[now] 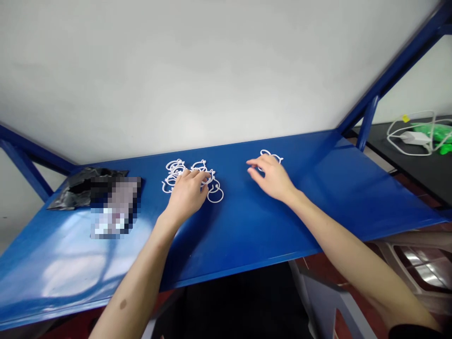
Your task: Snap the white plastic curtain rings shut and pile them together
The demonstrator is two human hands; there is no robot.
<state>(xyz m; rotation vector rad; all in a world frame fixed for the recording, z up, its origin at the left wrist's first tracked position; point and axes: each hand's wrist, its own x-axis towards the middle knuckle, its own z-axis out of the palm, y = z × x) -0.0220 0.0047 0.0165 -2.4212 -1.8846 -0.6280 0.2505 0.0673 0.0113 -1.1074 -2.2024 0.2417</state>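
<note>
With our left hand (187, 192) open on the heap of white plastic rings (175, 169) and our right hand (272, 180) open beside the smaller ring cluster (273, 157), we should lift rings singly.

Workshop or storeroom — blue steel shelving (318, 197); bare white wall (212, 70).

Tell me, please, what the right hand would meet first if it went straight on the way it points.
Probably only bare shelf, then the wall: the right hand points left and back, seemingly passing behind the ring pile, though depth is unclear.
</note>
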